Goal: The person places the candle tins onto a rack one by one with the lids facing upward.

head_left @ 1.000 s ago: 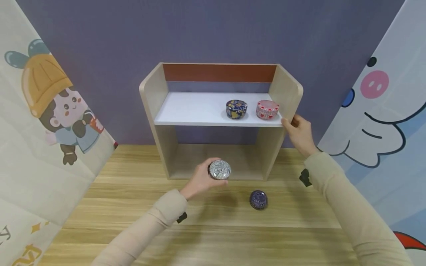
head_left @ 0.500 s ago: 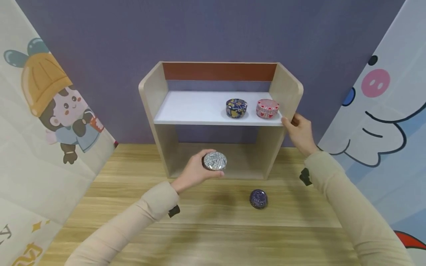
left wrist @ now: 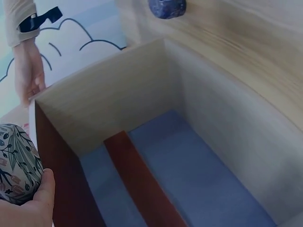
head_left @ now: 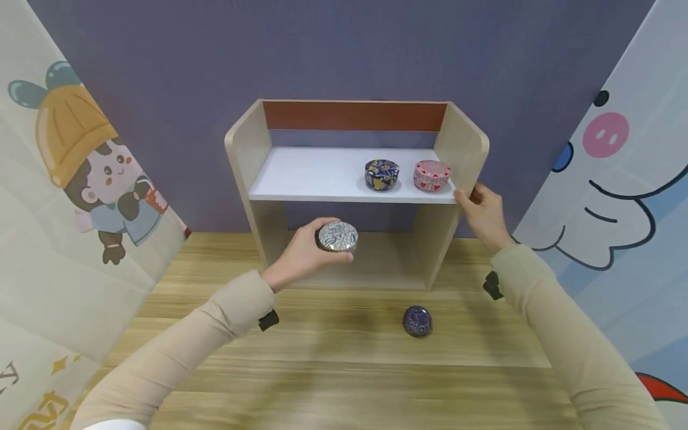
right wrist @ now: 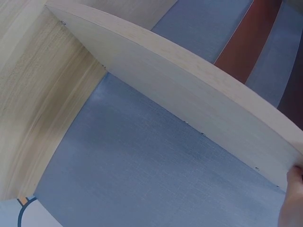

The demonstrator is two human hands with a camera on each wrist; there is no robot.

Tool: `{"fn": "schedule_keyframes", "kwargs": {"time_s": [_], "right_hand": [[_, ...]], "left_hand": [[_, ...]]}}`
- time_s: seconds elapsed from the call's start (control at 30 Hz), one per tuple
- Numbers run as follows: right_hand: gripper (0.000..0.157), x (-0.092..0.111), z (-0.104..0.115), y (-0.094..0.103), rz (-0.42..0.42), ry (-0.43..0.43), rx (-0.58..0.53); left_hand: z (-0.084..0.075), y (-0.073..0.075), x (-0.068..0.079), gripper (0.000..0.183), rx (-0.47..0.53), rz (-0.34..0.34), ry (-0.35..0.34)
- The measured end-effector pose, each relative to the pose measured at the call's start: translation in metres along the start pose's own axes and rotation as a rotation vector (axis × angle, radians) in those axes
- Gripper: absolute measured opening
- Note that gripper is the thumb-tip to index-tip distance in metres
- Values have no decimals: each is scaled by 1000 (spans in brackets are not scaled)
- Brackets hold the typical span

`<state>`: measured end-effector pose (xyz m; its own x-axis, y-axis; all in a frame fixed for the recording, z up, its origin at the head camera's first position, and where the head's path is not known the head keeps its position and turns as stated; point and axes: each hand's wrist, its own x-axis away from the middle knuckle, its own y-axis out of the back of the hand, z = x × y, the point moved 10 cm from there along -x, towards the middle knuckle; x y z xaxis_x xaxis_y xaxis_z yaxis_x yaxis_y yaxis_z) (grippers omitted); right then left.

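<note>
My left hand (head_left: 306,254) holds a round tin (head_left: 338,236) by its sides, in front of the lower opening of a small two-tier wooden shelf (head_left: 344,198). The tin has a grey-white leaf pattern; in the left wrist view the tin (left wrist: 18,163) shows flowers and leaves, with my thumb against it. My right hand (head_left: 484,216) grips the shelf's right side panel near the upper board, thumb at the front edge and the other fingers mostly hidden behind. On the white upper board stand a navy tin with yellow flowers (head_left: 381,175) and a pink-and-red tin (head_left: 432,176).
A dark purple patterned tin (head_left: 417,321) lies on the wooden table (head_left: 344,382) in front of the shelf, toward the right. Behind the shelf is a blue-grey wall (head_left: 344,48). Cartoon-printed sheets hang at the left (head_left: 107,179) and right (head_left: 618,197).
My left hand has carried the grey-white tin up, slightly left and toward the shelf. The right hand keeps its place on the side panel.
</note>
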<state>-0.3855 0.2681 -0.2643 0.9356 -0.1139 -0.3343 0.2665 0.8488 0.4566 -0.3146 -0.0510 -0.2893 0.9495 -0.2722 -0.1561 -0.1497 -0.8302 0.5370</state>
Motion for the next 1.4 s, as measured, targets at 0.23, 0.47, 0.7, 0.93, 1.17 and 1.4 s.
{"fn": "schedule_keyframes", "kwargs": {"time_s": [0.23,0.47,0.7,0.93,1.17,1.4], "right_hand": [[50,0,1,0,3,6,9],[50,1,1,1,-6,18,19],[53,0,-2,2,-11,-9,27],[54,2,-1,0,3,-15,18],[53,2,-2,0,-3,-18,13],[51,0,-3,0,1,-6,4]], "left_hand": [[-11,8,-5,75,4,0,7],[-28,18,-12,74,-2,-31,-18],[-40,27,-18,76,-14,-54,-27],[-42,41,-28,73,40,-95,-5],[-41,54,-42,77,21,-129,16],[-41,66,-56,78,-31,-168,18]]}}
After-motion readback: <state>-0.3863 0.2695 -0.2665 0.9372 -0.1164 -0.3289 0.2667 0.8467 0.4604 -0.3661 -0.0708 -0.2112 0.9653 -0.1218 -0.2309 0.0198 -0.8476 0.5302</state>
